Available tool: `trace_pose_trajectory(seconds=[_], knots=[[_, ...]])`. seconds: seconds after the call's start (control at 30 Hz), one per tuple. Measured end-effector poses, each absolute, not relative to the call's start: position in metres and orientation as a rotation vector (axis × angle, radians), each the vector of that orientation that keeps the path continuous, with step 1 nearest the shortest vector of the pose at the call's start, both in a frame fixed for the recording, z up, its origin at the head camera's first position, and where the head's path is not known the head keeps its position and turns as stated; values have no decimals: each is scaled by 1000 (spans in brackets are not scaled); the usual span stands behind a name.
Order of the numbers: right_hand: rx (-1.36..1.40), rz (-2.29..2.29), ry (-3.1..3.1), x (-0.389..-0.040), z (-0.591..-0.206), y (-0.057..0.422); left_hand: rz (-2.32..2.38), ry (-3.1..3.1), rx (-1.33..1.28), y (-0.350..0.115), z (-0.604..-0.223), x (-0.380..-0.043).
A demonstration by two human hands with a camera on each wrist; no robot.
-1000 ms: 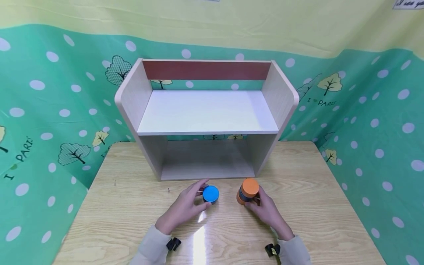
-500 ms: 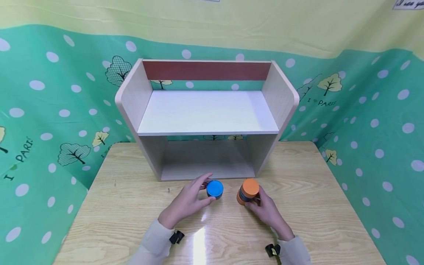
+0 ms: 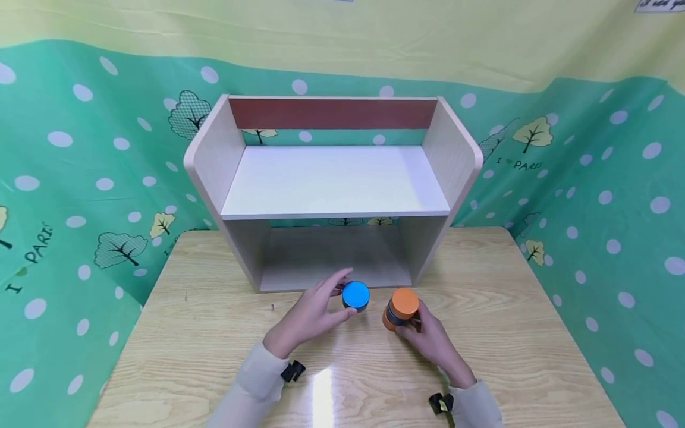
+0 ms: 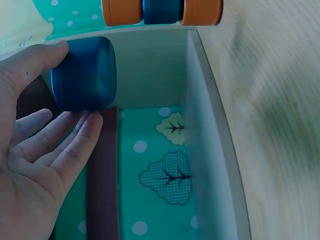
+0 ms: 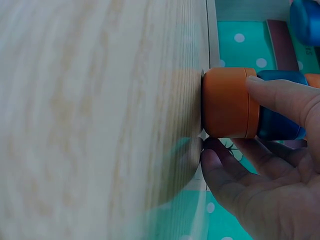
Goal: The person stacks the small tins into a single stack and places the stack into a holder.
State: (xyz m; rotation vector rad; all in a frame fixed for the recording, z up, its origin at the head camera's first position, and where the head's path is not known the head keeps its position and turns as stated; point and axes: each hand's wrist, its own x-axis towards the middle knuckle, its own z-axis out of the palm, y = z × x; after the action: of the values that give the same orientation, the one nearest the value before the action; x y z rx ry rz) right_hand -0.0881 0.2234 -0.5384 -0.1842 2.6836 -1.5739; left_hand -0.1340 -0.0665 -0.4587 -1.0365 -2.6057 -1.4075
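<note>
My left hand (image 3: 310,318) pinches a small round blue tin (image 3: 355,295) between thumb and fingertips. In the left wrist view, the blue tin (image 4: 85,75) shows its smooth side, with the thumb on one side and the fingertips on the other. To its right on the table stands an upright stack: an orange tin on top (image 3: 404,303), a blue one in the middle (image 5: 280,105) and another orange one (image 5: 227,102) at the bottom. My right hand (image 3: 432,342) holds this stack low down, thumb on one side, fingers on the other.
A whitish two-level shelf unit (image 3: 336,181) with a reddish-brown back strip (image 3: 334,113) stands on the wooden table (image 3: 187,345), just behind the tins. Green dotted cloth (image 3: 588,196) hangs behind and at both sides.
My left hand has carried the blue tin rightward and away from me, closer to the stack and the shelf's front edge. The right hand and the stack have stayed put.
</note>
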Motion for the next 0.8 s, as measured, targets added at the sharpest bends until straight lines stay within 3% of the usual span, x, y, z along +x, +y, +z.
trace_pose_trajectory(seconds=[0.8], knots=[[-179,-1568,2678,-90,-537,223,-1395,-2602,-1175,-37,-440,-148]])
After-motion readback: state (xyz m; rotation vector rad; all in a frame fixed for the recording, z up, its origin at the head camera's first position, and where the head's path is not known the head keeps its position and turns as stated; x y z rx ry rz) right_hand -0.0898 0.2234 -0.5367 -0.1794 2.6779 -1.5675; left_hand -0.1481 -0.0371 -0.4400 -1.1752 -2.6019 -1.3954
